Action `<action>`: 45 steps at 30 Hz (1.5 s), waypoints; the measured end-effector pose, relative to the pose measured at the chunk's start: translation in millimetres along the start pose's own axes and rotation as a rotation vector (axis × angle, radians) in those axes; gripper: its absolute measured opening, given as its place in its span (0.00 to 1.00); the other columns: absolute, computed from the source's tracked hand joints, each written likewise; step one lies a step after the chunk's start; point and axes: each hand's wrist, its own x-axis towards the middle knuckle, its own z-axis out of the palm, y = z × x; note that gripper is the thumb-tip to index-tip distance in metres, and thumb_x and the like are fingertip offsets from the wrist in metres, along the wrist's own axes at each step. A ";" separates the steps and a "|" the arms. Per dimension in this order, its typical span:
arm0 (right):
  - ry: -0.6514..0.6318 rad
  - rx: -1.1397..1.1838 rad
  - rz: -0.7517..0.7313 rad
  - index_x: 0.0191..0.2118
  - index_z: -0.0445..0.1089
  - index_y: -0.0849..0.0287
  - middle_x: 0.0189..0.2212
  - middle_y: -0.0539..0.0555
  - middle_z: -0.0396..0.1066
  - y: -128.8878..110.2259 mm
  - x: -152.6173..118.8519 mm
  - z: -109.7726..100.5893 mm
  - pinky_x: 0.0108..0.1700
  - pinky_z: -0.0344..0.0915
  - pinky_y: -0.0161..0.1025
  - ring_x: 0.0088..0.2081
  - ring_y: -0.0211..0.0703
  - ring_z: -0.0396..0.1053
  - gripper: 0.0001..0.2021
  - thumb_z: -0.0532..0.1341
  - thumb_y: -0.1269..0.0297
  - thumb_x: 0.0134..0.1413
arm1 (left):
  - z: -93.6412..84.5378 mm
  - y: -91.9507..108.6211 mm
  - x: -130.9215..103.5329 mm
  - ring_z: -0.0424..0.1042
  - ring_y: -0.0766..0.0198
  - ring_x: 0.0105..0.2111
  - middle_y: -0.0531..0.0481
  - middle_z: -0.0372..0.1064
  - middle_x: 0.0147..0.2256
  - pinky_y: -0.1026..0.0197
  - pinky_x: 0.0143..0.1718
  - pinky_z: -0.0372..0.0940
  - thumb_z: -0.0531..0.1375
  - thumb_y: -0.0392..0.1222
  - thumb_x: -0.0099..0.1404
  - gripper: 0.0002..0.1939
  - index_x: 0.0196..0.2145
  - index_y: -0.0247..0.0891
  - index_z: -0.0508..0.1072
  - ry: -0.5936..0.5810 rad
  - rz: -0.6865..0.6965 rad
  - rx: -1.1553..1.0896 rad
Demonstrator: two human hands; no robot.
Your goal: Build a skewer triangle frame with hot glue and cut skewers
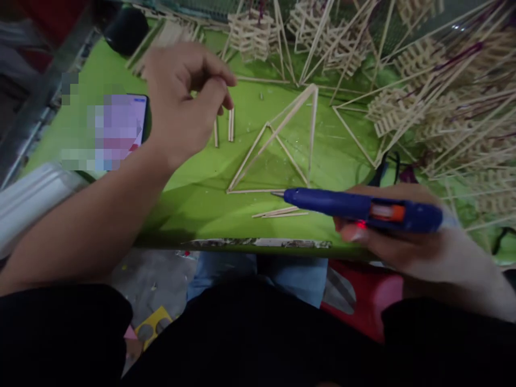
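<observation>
"What do the hands show?"

"Right hand [395, 250]: fingers wrapped round a blue glue gun [330, 201], its tip at the near stick of a wooden stick frame [292, 113] on the green desk [185, 183]. Left hand [183, 102]: raised, fingers bent; whether they pinch anything, I cannot tell."

"Handling properties?"

"Frame: probably light, stiff along each stick, fragile at the joints; best held mid-stick. Gun: firmer and heavier, held by its handle (the metal tip may be hot)."

"Obscured parts?"

"Handle and trigger, largely hidden; the frame's near right corner, partly behind the barrel. The left hand is blurred; stacked stick pieces [427, 59] run out of view."
</observation>
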 end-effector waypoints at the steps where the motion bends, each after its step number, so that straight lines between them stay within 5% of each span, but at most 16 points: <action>1: -0.073 -0.018 -0.043 0.41 0.80 0.52 0.27 0.47 0.78 -6.8 3.3 6.9 0.22 0.63 0.36 0.22 0.37 0.70 0.06 0.75 0.61 0.69 | -2.7 1.5 1.4 0.71 0.63 0.25 0.56 0.82 0.30 0.52 0.24 0.63 0.72 0.44 0.74 0.06 0.37 0.53 0.88 -0.032 -0.041 0.014; 6: -0.072 -0.167 -0.216 0.57 0.76 0.54 0.41 0.53 0.86 3.7 11.9 54.4 0.30 0.68 0.38 0.30 0.40 0.79 0.10 0.67 0.63 0.75 | -6.4 4.3 5.3 0.70 0.58 0.26 0.56 0.80 0.30 0.47 0.28 0.67 0.70 0.47 0.75 0.09 0.35 0.57 0.85 -0.043 -0.135 0.038; 11: 0.021 -0.244 -0.149 0.54 0.76 0.56 0.32 0.49 0.82 26.6 16.3 85.4 0.27 0.62 0.38 0.23 0.37 0.72 0.11 0.69 0.58 0.75 | 1.3 2.1 5.2 0.73 0.56 0.25 0.50 0.78 0.28 0.47 0.29 0.65 0.70 0.38 0.70 0.08 0.33 0.50 0.87 0.012 -0.090 -0.032; 17: 0.024 -0.154 -0.136 0.55 0.75 0.55 0.33 0.47 0.82 23.5 22.5 92.5 0.28 0.64 0.37 0.23 0.35 0.71 0.10 0.71 0.61 0.74 | 2.6 26.5 2.4 0.77 0.50 0.30 0.54 0.79 0.31 0.44 0.33 0.67 0.63 0.37 0.73 0.17 0.33 0.61 0.85 -0.062 -0.211 0.017; 19: 0.041 -0.160 -0.122 0.51 0.75 0.55 0.31 0.46 0.79 21.7 24.5 94.7 0.27 0.62 0.37 0.22 0.35 0.69 0.08 0.71 0.61 0.73 | 3.6 31.4 0.5 0.79 0.51 0.32 0.54 0.77 0.30 0.45 0.34 0.69 0.61 0.34 0.74 0.18 0.35 0.56 0.85 -0.056 -0.202 0.013; 22: 0.033 -0.174 -0.069 0.43 0.74 0.55 0.26 0.45 0.75 19.5 27.5 97.3 0.24 0.60 0.37 0.20 0.35 0.67 0.07 0.71 0.61 0.73 | 6.4 31.8 -1.2 0.80 0.54 0.32 0.55 0.74 0.29 0.48 0.35 0.70 0.58 0.29 0.71 0.19 0.34 0.50 0.85 -0.022 -0.163 -0.029; 26: 0.049 -0.194 -0.005 0.39 0.73 0.54 0.26 0.46 0.74 18.1 30.1 99.0 0.26 0.63 0.37 0.22 0.36 0.69 0.09 0.70 0.61 0.73 | 7.4 25.6 -0.9 0.78 0.55 0.30 0.56 0.75 0.29 0.46 0.37 0.72 0.59 0.31 0.70 0.19 0.31 0.55 0.82 -0.052 -0.189 -0.060; 32: 0.090 -0.330 -0.084 0.37 0.69 0.54 0.23 0.43 0.66 20.9 32.7 101.1 0.23 0.57 0.37 0.19 0.34 0.61 0.13 0.70 0.57 0.73 | 8.2 21.0 -2.2 0.76 0.53 0.30 0.60 0.82 0.35 0.45 0.39 0.73 0.55 0.32 0.73 0.22 0.33 0.62 0.79 -0.099 -0.107 -0.114; 45: 0.110 -0.548 -0.174 0.36 0.66 0.51 0.23 0.46 0.68 21.0 36.4 104.5 0.26 0.58 0.41 0.21 0.40 0.65 0.15 0.69 0.54 0.74 | 8.9 35.9 1.7 0.78 0.50 0.33 0.59 0.80 0.37 0.44 0.44 0.79 0.61 0.37 0.72 0.20 0.27 0.65 0.71 -0.087 -0.311 -0.060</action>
